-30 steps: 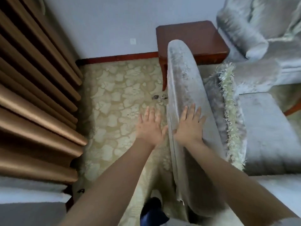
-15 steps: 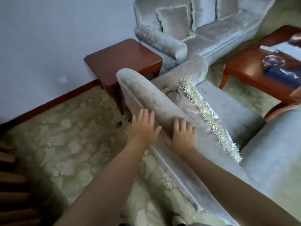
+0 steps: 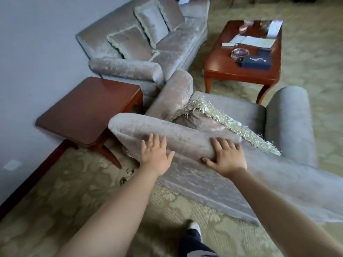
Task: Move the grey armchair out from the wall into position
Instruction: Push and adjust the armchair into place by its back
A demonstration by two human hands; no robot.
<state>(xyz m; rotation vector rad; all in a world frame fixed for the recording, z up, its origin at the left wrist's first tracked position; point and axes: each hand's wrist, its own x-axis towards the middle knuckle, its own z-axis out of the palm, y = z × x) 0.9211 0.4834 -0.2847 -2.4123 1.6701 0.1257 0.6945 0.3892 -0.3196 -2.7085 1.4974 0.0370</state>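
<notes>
Now the armchair (image 3: 185, 138), just beside the side table (image 3: 89, 110), is pressed on its backrest by two flat, ungripping hands, the left hand (image 3: 156, 158) nearer that table, the right hand (image 3: 227, 158) farther along the backrest's sideways length.

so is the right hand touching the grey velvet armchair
Touching. Head view: right hand presses flat on the rolled back of the grey velvet armchair.
</notes>
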